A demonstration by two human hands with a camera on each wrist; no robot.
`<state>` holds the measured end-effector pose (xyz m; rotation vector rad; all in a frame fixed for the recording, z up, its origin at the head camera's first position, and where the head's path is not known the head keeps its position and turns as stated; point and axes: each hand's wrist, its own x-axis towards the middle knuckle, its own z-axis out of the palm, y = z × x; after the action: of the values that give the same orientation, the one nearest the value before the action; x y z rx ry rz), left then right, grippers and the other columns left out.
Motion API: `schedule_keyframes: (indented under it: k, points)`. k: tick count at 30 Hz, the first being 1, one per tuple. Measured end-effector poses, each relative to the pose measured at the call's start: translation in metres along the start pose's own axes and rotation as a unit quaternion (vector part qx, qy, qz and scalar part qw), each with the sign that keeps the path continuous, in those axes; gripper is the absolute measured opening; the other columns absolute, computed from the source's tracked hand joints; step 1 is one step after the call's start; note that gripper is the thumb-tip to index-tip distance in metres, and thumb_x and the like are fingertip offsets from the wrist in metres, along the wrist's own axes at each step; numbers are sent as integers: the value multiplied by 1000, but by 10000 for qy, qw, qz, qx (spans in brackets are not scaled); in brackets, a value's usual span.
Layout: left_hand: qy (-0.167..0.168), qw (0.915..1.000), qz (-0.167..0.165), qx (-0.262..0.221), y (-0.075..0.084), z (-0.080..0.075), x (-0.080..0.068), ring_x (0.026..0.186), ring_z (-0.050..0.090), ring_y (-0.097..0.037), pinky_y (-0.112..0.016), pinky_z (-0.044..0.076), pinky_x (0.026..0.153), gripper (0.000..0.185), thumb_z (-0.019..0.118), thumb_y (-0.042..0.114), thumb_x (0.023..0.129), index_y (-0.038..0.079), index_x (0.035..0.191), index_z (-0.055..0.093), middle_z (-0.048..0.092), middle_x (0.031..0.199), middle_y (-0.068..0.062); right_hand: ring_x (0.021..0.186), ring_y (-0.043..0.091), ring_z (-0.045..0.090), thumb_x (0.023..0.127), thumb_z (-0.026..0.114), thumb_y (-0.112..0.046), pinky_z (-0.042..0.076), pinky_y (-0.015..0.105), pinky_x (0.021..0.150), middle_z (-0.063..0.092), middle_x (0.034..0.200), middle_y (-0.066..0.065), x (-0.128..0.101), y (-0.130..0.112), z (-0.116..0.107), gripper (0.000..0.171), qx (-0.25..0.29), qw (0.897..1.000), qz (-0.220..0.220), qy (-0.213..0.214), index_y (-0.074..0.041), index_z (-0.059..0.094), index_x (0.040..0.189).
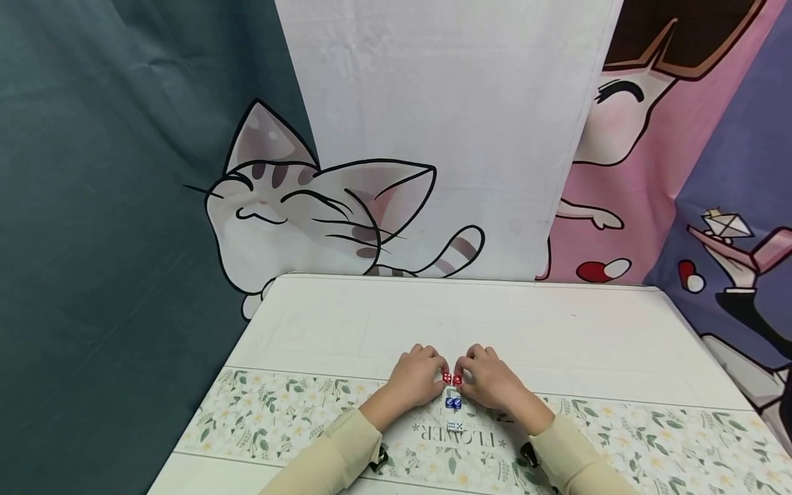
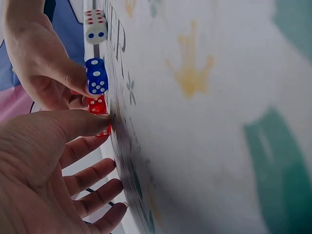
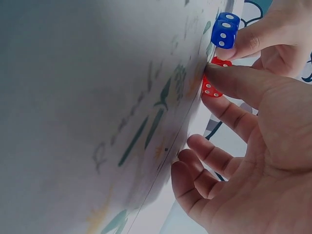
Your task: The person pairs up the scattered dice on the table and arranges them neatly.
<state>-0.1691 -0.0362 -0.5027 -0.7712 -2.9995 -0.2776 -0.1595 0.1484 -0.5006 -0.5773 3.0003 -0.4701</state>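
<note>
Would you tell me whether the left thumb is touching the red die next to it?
Touching. The left wrist view shows the left hand with its thumb tip pressed against the red die, no gap visible between them on the table.

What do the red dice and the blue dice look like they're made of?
The red dice, pinched between the left hand and right hand, look like translucent glossy plastic: light glows through them. The blue dice also look like plastic, shiny, with white painted pips; how see-through they are is unclear.
</note>
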Motion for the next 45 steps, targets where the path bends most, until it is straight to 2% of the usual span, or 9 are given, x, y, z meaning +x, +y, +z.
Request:
schedule_keyframes:
  k: [20, 33, 45]
  points:
    - [11, 9999, 27, 122, 6, 1, -2, 94, 52, -15, -34, 45, 74, 13, 75, 36, 89, 26, 97, 72, 64, 106, 6, 92, 22, 44, 85, 82, -28, 42, 39, 74, 51, 104, 2, -1, 1, 1, 19, -3, 10000, -40, 67, -26, 63, 90]
    - [-103, 9999, 36, -91, 3, 1, 5, 97, 52, -14, -33, 45, 75, 14, 76, 38, 89, 28, 97, 71, 63, 109, 7, 96, 26, 47, 87, 80, -26, 44, 43, 76, 52, 109, 6, 0, 5, -4, 19, 51, 10000, -55, -26, -24, 62, 92]
    - [-87, 9997, 89, -231, -1, 0, 4, 100, 53, -14, -33, 46, 79, 17, 77, 39, 88, 28, 100, 73, 64, 112, 7, 97, 26, 47, 86, 81, -27, 44, 43, 76, 53, 109, 5, 1, 7, -4, 19, 77, 10000, -53, 20, -24, 63, 92]
